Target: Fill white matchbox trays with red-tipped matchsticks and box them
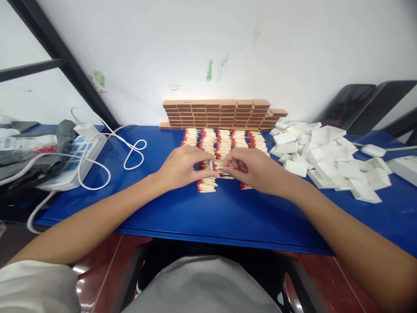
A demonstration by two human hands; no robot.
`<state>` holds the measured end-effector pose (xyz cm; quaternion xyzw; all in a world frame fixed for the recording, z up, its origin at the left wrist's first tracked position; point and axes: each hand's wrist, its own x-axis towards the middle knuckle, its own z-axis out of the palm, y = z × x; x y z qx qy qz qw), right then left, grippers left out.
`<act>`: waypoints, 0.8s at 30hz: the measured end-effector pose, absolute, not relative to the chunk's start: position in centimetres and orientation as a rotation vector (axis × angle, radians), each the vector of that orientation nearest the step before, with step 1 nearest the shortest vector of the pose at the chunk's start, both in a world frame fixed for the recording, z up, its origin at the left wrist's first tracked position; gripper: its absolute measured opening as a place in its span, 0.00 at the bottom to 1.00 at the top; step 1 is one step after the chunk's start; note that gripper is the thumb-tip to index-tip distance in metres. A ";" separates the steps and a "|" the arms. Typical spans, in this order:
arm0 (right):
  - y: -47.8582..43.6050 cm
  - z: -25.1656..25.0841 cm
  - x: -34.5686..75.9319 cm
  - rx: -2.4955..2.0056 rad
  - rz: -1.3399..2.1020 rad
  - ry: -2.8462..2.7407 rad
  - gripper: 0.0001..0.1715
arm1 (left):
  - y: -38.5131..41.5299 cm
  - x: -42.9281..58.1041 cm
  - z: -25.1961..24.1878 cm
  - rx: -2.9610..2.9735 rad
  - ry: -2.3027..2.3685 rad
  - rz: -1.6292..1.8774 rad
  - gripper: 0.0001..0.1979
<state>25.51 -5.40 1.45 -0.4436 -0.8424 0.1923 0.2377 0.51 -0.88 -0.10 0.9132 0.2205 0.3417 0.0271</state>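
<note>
Rows of red-tipped matches [224, 143] lie in heaps on the blue table [182, 213]. Over their near part, my left hand [184, 167] grips a small white matchbox tray [211, 166] between thumb and fingers; only its edge shows. Just right of the tray, my right hand [250, 169] has its thumb and fingertips pinched together at the matches. Whether any matches sit in that pinch is too small to make out. Behind the rows, brown matchboxes [208, 114] are stacked several layers high against the wall.
White empty matchbox trays [325, 152] form a loose pile on the right. Two dark phone-like slabs [350, 104] lean at the back right. To the left lie a white power strip [76, 158], looped white cable [134, 150] and a grey plastic bag [35, 143].
</note>
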 end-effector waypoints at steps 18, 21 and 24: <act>-5.3 1.6 25.7 -1.132 0.484 -2.309 0.10 | -1.0 0.6 0.1 2.692 0.661 1.051 0.19; -5.3 1.5 25.6 -1.118 0.464 -2.317 0.09 | -1.0 0.7 0.2 2.667 0.667 1.033 0.18; -5.5 1.7 25.8 -1.113 0.447 -2.327 0.10 | -1.1 0.7 0.3 2.645 0.695 1.019 0.19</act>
